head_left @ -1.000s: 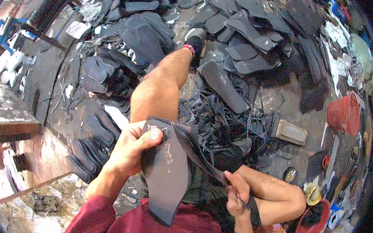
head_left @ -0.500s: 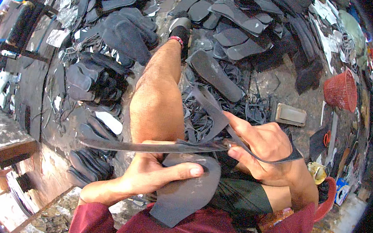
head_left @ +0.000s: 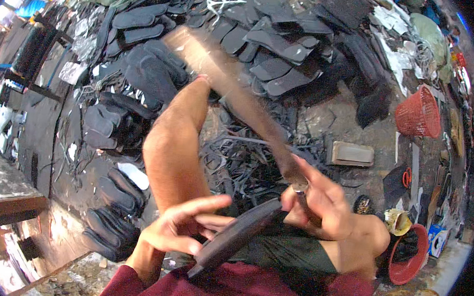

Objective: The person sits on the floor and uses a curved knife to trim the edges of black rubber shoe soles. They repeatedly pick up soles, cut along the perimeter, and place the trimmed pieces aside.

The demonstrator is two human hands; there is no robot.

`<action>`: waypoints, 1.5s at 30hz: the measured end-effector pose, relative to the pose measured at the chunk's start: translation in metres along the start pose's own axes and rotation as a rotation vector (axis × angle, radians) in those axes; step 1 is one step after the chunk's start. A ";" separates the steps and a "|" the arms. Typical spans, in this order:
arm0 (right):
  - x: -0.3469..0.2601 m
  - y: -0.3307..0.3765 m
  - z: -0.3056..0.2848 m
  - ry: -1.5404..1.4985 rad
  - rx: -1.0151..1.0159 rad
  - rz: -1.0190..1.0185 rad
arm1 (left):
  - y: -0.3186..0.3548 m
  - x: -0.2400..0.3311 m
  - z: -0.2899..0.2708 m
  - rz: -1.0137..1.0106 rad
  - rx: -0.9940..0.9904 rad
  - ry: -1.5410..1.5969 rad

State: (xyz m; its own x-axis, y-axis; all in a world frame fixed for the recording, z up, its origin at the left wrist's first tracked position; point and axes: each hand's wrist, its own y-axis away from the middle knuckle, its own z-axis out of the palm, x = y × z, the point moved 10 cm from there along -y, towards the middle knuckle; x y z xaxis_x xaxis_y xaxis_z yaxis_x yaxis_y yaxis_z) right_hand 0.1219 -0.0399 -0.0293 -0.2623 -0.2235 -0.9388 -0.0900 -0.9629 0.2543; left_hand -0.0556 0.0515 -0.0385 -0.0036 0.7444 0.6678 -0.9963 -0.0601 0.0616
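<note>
My left hand (head_left: 181,228) grips a dark shoe sole (head_left: 243,234) in front of my shirt, its thumb near the lower end and some fingers lifted. The sole is turned almost edge-on. My right hand (head_left: 323,205) is wrapped round the handle end of a long knife (head_left: 252,112), whose broad blade, smeared by motion, points up and left across my shin. A metal collar shows by the fingers. The sole's far tip lies close to the right hand; whether they touch I cannot tell. Below the blade, dark cut-off strips (head_left: 229,164) lie heaped on the ground.
Stacks of dark soles lie at the left (head_left: 102,123) and far middle (head_left: 280,49). To the right are a grey-beige block (head_left: 353,154), a red basket (head_left: 418,111), orange-handled scissors (head_left: 407,177) and a red tub (head_left: 408,261). A wooden bench (head_left: 4,197) stands left.
The knife has swung from lying level across the sole to pointing up and left. A loose dark strip has left my right hand. The sole has tilted edge-on, and my left fingers have lifted.
</note>
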 end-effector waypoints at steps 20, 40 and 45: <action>0.042 0.058 -0.009 -0.433 0.890 -0.366 | -0.088 0.013 -0.007 0.576 0.845 0.034; 0.060 0.123 0.004 0.628 0.680 -0.141 | -0.046 -0.017 -0.065 0.318 0.938 0.031; 0.043 0.062 0.003 0.679 0.585 -0.130 | -0.035 -0.018 -0.073 0.292 0.951 -0.100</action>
State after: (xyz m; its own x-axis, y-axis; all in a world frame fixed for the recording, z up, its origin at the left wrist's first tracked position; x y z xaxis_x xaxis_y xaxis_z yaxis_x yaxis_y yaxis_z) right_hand 0.1019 -0.1089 -0.0528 0.3903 -0.3381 -0.8564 -0.6018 -0.7976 0.0407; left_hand -0.0273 0.0891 -0.1072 -0.1866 0.5589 0.8080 -0.4747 -0.7714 0.4239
